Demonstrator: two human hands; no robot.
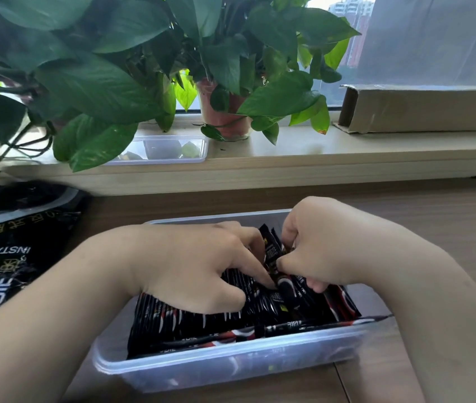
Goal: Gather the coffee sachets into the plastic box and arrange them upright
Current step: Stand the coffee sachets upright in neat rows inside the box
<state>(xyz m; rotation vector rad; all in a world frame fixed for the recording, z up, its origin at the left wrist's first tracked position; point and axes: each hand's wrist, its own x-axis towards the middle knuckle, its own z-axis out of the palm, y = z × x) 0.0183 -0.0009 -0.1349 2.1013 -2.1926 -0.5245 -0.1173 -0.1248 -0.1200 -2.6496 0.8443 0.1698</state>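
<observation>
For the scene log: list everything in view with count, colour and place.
Clear plastic box: one, transparent, table centre.
Black printed coffee sachets: many, black-red-white, inside box.
Large black printed bag: one, black, table left.
Shallow clear plastic container: one, transparent, sill.
Leafy potted plants: at least one, green, sill.
Long cardboard box: one, brown, sill right.
Wooden table: one, brown.
Left-hand grip: one, in box, holding sachets.
Right-hand grip: one, in box, pinching sachets.
</observation>
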